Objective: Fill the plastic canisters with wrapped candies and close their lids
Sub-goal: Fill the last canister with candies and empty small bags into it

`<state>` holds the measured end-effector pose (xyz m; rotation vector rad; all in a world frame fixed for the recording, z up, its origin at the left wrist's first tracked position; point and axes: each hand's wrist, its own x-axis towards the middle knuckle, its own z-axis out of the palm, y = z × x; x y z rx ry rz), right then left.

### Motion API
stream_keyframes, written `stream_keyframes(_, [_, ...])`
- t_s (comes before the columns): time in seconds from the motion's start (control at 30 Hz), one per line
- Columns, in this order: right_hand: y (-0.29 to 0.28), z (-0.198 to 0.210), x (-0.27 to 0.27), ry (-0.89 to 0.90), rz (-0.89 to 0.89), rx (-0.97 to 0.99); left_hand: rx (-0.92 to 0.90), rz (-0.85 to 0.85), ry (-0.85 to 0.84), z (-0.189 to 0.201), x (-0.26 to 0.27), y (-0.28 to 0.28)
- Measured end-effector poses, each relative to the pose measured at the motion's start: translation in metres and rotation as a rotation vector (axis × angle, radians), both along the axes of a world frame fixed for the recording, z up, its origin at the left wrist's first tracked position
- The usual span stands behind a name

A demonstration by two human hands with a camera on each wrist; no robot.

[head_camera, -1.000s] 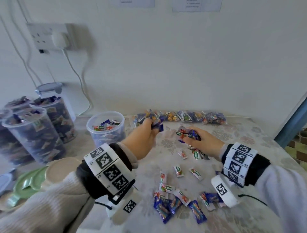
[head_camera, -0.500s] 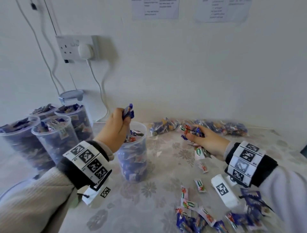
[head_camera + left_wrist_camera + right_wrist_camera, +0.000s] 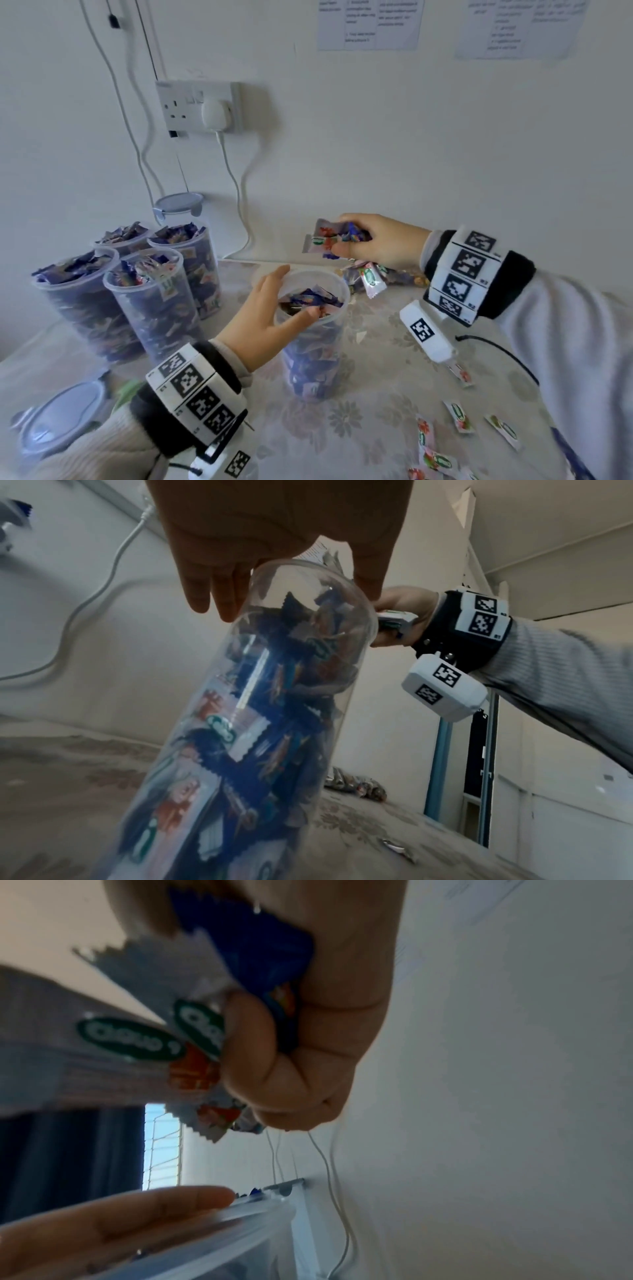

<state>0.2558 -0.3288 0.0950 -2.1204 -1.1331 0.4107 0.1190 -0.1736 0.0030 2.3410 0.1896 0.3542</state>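
Observation:
An open clear canister (image 3: 315, 349), nearly full of blue and white wrapped candies, stands mid-table. My left hand (image 3: 294, 291) is at its mouth, fingers straight along the far left of the rim and thumb over the near rim, touching the top candies. The left wrist view shows the same canister (image 3: 260, 723) with the hand (image 3: 291, 601) spanning its mouth and holding nothing. My right hand (image 3: 342, 236) hovers just behind and above the canister and grips a handful of candies (image 3: 322, 236). The right wrist view shows those candies (image 3: 205, 1031) bunched under curled fingers (image 3: 308, 1042).
Several open canisters (image 3: 154, 301), heaped with candies, stand at the left, with a lidded one (image 3: 178, 205) behind them. Loose lids (image 3: 58, 418) lie at the lower left. Loose candies (image 3: 455, 414) are scattered at the right. Candy bags (image 3: 400, 277) lie by the wall, below a socket and cables (image 3: 202, 106).
My left hand no longer holds the candies it had above the canister and has come down onto the rim. My right hand has risen from the table with its handful, toward the canister.

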Motion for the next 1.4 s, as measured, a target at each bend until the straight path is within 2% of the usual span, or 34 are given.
stream_keyframes(0.07, [0.017,0.000,-0.004,-0.084,0.012,-0.030,-0.070,0.000,0.000,-0.003,-0.001,0.001])
stream_keyframes(0.2, [0.042,-0.017,-0.012,-0.161,-0.043,0.152,-0.164,0.002,-0.039,-0.010,0.000,0.002])
stream_keyframes(0.33, [0.043,-0.032,-0.014,-0.297,0.060,0.145,-0.240,-0.015,-0.120,-0.014,-0.002,0.003])
stream_keyframes(0.47, [0.032,-0.032,-0.007,-0.228,0.149,0.002,-0.331,-0.050,-0.187,-0.014,-0.004,0.003])
stream_keyframes(0.6, [0.025,-0.024,-0.005,-0.172,0.127,-0.070,-0.295,-0.029,-0.166,-0.020,-0.001,0.007])
stream_keyframes(0.73, [0.027,-0.011,-0.004,-0.118,0.101,0.136,-0.333,-0.045,-0.151,-0.023,0.000,0.010])
stream_keyframes(0.87, [0.042,-0.019,-0.008,-0.094,0.032,0.407,-0.364,-0.051,-0.148,-0.023,0.000,0.010])
stream_keyframes(0.97, [0.053,-0.033,-0.016,-0.137,0.001,0.471,-0.376,-0.055,-0.156,-0.023,0.000,0.009])
stream_keyframes(1.13, [0.048,-0.051,-0.020,-0.078,0.118,0.369,-0.425,-0.080,-0.169,-0.024,0.000,0.010])
stream_keyframes(1.27, [0.033,-0.043,-0.017,0.014,0.191,0.262,-0.438,-0.101,-0.168,-0.026,0.000,0.013])
stream_keyframes(1.4, [0.018,-0.030,-0.012,-0.068,0.359,-0.020,-0.456,-0.125,-0.173,-0.027,0.000,0.015])
